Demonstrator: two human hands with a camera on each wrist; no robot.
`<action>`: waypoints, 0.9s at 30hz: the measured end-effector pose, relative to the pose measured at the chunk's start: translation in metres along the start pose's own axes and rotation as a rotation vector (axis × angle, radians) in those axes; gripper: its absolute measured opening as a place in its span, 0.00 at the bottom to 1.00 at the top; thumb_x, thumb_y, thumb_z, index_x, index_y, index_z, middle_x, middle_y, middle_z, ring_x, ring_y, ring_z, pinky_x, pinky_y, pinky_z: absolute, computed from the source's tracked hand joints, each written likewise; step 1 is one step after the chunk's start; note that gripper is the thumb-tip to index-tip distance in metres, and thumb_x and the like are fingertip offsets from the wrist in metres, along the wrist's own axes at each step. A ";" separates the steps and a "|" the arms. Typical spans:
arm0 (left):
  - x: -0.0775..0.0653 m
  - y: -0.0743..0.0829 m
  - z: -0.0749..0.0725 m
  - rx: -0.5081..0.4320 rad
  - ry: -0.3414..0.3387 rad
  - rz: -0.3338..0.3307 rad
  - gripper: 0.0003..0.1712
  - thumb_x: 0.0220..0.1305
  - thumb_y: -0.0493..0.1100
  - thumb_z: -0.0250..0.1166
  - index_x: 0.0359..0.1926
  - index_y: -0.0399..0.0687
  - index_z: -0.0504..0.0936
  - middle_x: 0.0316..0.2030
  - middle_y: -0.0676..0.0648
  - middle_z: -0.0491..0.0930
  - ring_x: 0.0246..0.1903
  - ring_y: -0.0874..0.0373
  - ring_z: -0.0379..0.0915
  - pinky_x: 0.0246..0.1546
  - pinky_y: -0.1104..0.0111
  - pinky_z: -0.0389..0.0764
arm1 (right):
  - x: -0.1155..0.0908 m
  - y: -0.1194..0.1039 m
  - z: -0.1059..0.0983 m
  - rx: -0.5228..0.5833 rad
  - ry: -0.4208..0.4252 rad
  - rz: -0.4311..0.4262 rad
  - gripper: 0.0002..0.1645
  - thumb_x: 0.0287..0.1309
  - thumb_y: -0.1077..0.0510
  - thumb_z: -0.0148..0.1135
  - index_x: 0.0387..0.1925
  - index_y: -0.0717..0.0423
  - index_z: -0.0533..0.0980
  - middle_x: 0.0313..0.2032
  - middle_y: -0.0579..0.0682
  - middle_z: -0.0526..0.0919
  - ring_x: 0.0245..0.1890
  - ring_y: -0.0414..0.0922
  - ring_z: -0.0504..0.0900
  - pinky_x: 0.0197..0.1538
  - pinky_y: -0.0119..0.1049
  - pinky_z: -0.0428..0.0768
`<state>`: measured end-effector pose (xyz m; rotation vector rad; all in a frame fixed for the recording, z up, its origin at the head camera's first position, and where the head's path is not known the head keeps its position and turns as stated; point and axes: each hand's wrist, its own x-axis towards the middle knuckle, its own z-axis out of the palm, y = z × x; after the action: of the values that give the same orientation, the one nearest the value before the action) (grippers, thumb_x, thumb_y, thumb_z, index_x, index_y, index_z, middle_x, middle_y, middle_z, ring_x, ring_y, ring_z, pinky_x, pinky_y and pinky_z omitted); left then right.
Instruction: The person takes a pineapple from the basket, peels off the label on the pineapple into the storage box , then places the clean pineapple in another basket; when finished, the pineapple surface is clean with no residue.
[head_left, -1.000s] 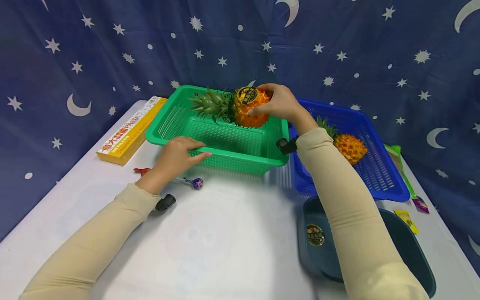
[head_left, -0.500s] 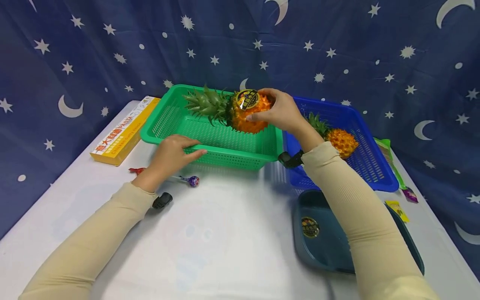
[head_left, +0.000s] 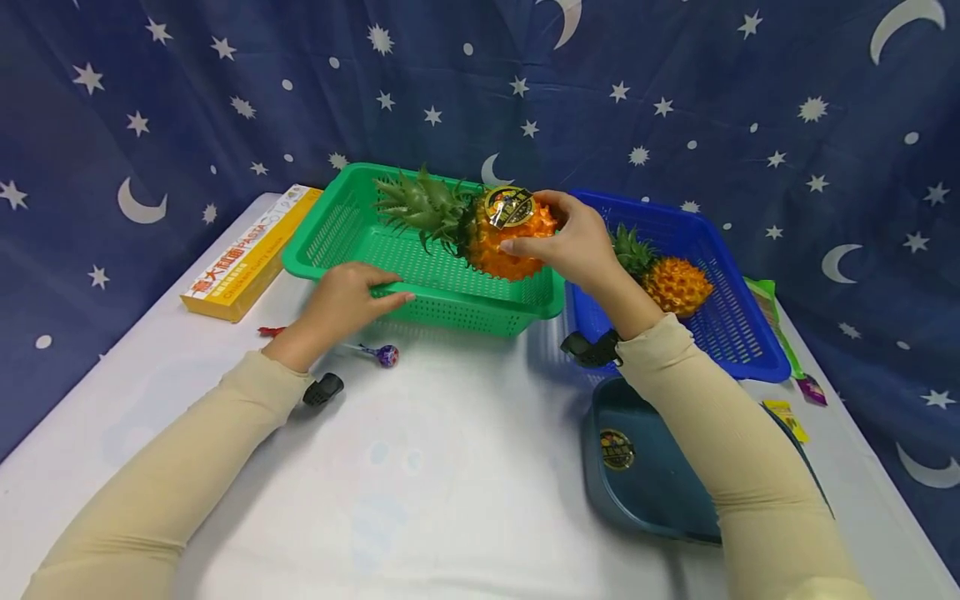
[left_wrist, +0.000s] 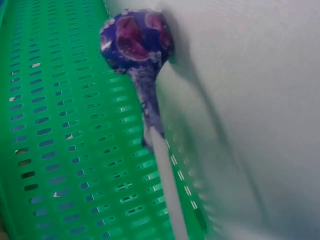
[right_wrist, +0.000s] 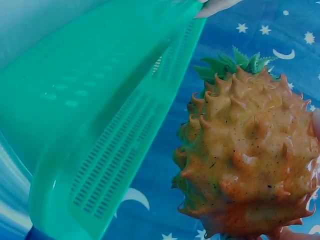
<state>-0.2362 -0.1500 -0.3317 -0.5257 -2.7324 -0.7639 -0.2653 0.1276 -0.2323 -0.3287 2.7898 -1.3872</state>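
In the head view my right hand (head_left: 573,237) grips an orange pineapple (head_left: 517,242) by its bottom end, over the right part of the green basket (head_left: 495,318). Its leafy crown points left, and a round black-and-gold sticker shows on top. The right wrist view shows the spiky pineapple (right_wrist: 245,155) close up beside the basket (right_wrist: 115,150). At the basket's front left, my left hand (head_left: 341,304) pinches the near rim between thumb and fingers. A purple-wrapped lollipop (head_left: 386,356) lies on the table just in front, large in the left wrist view (left_wrist: 135,40).
A blue basket (head_left: 776,362) to the right holds another pineapple (head_left: 675,286). Nearer stands a dark teal tub (head_left: 615,500) with a sticker inside. A yellow pasta box (head_left: 251,258) lies on the left. Small packets, one yellow (head_left: 787,419), lie at the right edge. A starry curtain hangs behind.
The right hand and pineapple have shifted slightly toward me and to the right relative to the green basket. The left hand stays on the rim. The head view has shifted a little.
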 end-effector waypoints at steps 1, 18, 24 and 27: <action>0.001 0.000 0.000 0.001 -0.007 -0.004 0.26 0.57 0.53 0.65 0.49 0.39 0.81 0.46 0.38 0.81 0.50 0.42 0.74 0.53 0.52 0.72 | -0.002 0.000 -0.001 0.001 0.007 0.004 0.49 0.42 0.48 0.73 0.65 0.51 0.62 0.57 0.52 0.70 0.52 0.46 0.74 0.52 0.39 0.79; 0.003 -0.001 -0.002 -0.048 -0.024 -0.040 0.24 0.56 0.54 0.65 0.46 0.41 0.83 0.43 0.41 0.83 0.48 0.43 0.76 0.51 0.52 0.74 | -0.056 0.005 -0.004 0.128 -0.080 0.040 0.45 0.46 0.54 0.71 0.65 0.53 0.60 0.56 0.53 0.72 0.52 0.47 0.75 0.50 0.38 0.80; 0.003 0.000 -0.003 -0.046 0.005 -0.034 0.21 0.55 0.50 0.67 0.47 0.43 0.83 0.38 0.39 0.84 0.38 0.44 0.78 0.40 0.54 0.77 | -0.073 0.011 -0.004 0.158 -0.131 0.064 0.45 0.46 0.58 0.70 0.65 0.55 0.60 0.55 0.54 0.72 0.52 0.48 0.75 0.49 0.34 0.80; 0.002 -0.001 -0.003 -0.039 0.060 0.037 0.14 0.54 0.41 0.67 0.42 0.39 0.84 0.34 0.37 0.83 0.34 0.42 0.78 0.38 0.54 0.78 | -0.081 0.014 -0.002 0.162 -0.157 0.065 0.44 0.45 0.60 0.71 0.64 0.56 0.60 0.55 0.54 0.72 0.52 0.48 0.75 0.50 0.34 0.79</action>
<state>-0.2380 -0.1521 -0.3294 -0.5508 -2.6505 -0.8123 -0.1892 0.1527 -0.2488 -0.3248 2.5223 -1.4909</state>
